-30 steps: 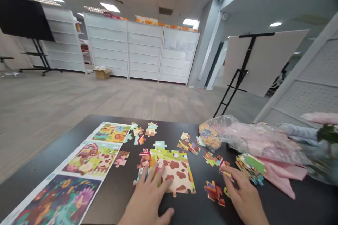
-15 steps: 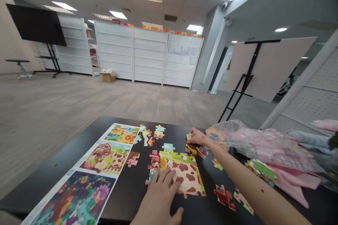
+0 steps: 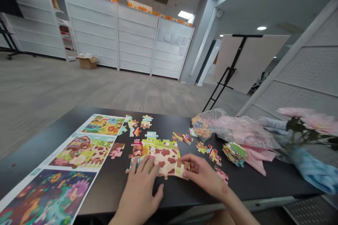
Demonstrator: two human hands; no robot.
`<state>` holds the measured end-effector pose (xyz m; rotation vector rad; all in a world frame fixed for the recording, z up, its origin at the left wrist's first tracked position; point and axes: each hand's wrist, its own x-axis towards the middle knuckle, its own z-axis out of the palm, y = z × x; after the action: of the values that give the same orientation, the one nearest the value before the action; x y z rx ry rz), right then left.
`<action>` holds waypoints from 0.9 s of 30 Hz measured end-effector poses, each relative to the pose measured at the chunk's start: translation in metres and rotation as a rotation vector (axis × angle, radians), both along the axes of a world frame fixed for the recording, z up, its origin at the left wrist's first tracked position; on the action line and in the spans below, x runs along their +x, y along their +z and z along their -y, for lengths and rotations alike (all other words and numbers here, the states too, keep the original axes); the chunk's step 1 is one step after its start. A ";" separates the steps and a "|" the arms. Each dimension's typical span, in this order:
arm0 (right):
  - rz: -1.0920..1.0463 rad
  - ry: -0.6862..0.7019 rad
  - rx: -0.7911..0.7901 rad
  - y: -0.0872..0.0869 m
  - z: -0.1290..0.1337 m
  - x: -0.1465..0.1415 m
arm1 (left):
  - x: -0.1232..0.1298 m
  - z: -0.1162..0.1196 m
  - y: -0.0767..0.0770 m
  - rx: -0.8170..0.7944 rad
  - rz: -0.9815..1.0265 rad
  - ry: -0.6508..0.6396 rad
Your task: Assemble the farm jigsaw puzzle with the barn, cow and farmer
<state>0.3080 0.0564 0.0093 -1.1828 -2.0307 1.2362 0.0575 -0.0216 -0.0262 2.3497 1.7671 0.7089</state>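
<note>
Materials: Thin printed card pieces with knobbed, interlocking edges are being shown, and a glossy, flat black top is being presented by the table (image 3: 264,182).

Puzzle section: A joined puzzle section (image 3: 158,156) with a brown-and-cream cow pattern is being kept flat on the table, just right of a long printed sheet (image 3: 79,151).

Small piece: A small piece (image 3: 186,165) is being held against the section's lower right edge, between the right thumb and fingers.

Left hand: The left hand (image 3: 139,186) is being laid on the section's lower left part, its fingers (image 3: 145,165) spread open and pressing on the card.

Right hand: The right hand (image 3: 203,174) is being kept closed in a pinch on the small piece, its fingertips (image 3: 183,158) touching the piece.

Loose pieces: Scattered pieces (image 3: 145,121) are being left above the section, and a small stack (image 3: 233,154) is being left further right.

Beyond: A crinkled clear plastic bag (image 3: 227,124) is being rested beyond the stack, with a pink cloth (image 3: 257,160) under its edge. Pink flowers (image 3: 308,117) and a blue cloth (image 3: 311,170) are being shown at the far right.
</note>
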 end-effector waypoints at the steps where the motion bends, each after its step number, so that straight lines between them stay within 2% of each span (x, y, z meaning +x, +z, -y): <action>1: 0.036 0.002 0.051 -0.003 0.015 0.001 | 0.000 -0.001 -0.003 0.020 -0.010 -0.003; 3: 0.105 0.019 0.191 -0.010 0.037 0.001 | 0.001 -0.002 -0.007 0.055 -0.031 -0.004; 6: 0.143 0.023 0.380 -0.018 0.050 -0.006 | 0.001 -0.003 -0.010 0.098 -0.063 -0.002; 10: 0.173 -0.018 0.466 -0.024 0.053 -0.010 | 0.000 -0.004 -0.012 0.127 -0.097 -0.010; 16: 0.307 -0.077 0.596 -0.026 0.067 -0.002 | -0.002 -0.004 -0.014 0.146 -0.113 -0.007; 21: 0.345 -0.076 0.603 -0.026 0.078 -0.003 | -0.002 -0.003 -0.012 0.122 -0.101 -0.017; 27: 0.170 -0.061 0.532 -0.022 0.076 -0.019 | -0.004 -0.003 -0.009 0.095 -0.075 -0.025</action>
<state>0.2893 -0.0195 -0.0123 -1.0962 -2.2313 0.5207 0.0533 -0.0188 -0.0350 2.4867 1.7671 0.7265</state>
